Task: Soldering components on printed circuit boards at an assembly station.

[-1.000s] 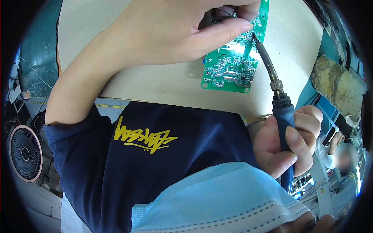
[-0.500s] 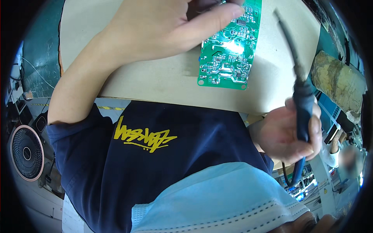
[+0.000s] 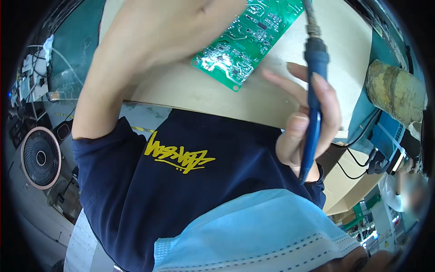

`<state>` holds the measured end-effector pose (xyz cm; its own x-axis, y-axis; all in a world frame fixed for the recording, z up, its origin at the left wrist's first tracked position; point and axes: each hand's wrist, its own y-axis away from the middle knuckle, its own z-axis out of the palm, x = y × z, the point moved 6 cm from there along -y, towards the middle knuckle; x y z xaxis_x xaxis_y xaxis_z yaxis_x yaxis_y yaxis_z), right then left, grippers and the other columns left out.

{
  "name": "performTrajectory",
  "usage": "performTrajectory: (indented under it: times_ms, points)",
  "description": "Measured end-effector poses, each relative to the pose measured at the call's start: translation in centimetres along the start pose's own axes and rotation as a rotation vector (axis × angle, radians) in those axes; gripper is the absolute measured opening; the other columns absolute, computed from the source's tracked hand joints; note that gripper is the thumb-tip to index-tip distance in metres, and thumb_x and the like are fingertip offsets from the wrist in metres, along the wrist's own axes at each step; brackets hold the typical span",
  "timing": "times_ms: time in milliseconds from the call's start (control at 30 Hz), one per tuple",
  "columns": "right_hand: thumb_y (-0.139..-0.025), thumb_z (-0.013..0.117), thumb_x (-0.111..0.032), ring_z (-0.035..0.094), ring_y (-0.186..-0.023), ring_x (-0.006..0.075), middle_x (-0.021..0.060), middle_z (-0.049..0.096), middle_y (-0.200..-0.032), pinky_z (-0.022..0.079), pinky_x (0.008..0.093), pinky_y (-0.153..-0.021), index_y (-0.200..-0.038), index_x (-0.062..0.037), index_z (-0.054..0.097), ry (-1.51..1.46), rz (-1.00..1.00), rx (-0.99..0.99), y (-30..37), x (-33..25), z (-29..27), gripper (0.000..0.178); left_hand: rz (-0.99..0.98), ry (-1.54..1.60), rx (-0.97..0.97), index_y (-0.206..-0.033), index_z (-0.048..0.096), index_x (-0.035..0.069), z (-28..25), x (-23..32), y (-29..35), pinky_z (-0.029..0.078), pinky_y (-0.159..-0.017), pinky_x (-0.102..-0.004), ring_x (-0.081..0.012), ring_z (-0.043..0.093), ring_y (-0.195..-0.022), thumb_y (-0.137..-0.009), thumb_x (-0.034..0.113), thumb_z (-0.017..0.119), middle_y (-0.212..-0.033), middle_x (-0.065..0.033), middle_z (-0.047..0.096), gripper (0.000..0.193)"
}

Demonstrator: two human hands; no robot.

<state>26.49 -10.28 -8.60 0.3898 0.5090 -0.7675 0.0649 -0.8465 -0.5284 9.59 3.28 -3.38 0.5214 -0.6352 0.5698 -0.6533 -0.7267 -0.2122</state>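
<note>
A green circuit board with small soldered parts and shiny solder areas lies slanted on the tan worktop. Across its left side reaches my left hand; the fingers run out at the top edge, so what they do is hidden. My right hand is closed on the dark blue handle of a soldering iron, held upright at the board's right. The iron's metal shaft points away from me, and its tip is cut off by the top edge.
The tan worktop sheet rests on a green bench surface. At the right stands a tape-wrapped, yellowish roll beside black cables. A round fan is at far left; another person shows at far right.
My right hand has brought the soldering iron leftward and up, close to the board. The board has turned and shifted left. My left hand still lies over its far part.
</note>
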Motion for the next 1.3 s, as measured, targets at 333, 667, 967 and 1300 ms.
performTrajectory:
  times_ms: [333,667,967,1300]
  points:
    - [-0.106,0.038,-0.035,0.071,-0.087,0.0385,0.0283,0.065,-0.107,0.055,0.0505,-0.09,-0.137,0.0014,0.042,0.128,-0.057,0.348,-0.2,1.3,-7.3,0.048,-0.254,-0.522,-0.327,-0.092,0.063,-0.014,3.5,1.8,1.0,0.053,-0.064,-0.0366,-0.0277,0.067,-0.072,-0.08,0.054,0.071,-0.073,-0.018,0.066,0.07]
    - [-0.104,0.043,-0.029,0.067,-0.084,0.0274,0.0212,0.067,-0.095,0.047,0.0423,-0.087,-0.133,0.0037,0.046,0.056,-0.005,0.316,0.0,1.5,-7.5,0.044,-0.26,-0.034,-0.11,-0.126,0.06,0.0,-9.0,2.0,-4.3,0.048,-0.093,-0.0337,-0.0167,0.058,-0.103,-0.093,0.034,0.068,-0.112,-0.0057,0.062,0.048]
    - [-0.104,0.043,-0.029,0.067,-0.081,0.0265,0.0215,0.065,-0.099,0.046,0.0411,-0.085,-0.132,0.0023,0.047,-0.017,0.045,0.365,0.6,2.1,-8.1,0.042,-0.153,-0.663,-0.135,-0.123,0.065,-0.004,-13.2,-7.6,-24.1,0.052,-0.092,-0.0384,-0.0306,0.067,-0.105,-0.08,0.045,0.072,-0.117,-0.0224,0.069,0.066]
    - [-0.104,0.044,-0.031,0.066,-0.076,0.0258,0.0202,0.062,-0.1,0.048,0.0387,-0.081,-0.133,0.0002,0.046,-0.055,0.143,0.384,0.4,2.5,-8.1,0.042,-0.117,-0.502,-0.128,-0.135,0.061,0.007,-10.8,-16.4,-33.2,0.05,-0.093,-0.0383,-0.0278,0.066,-0.106,-0.079,0.04,0.071,-0.117,-0.0181,0.069,0.066]
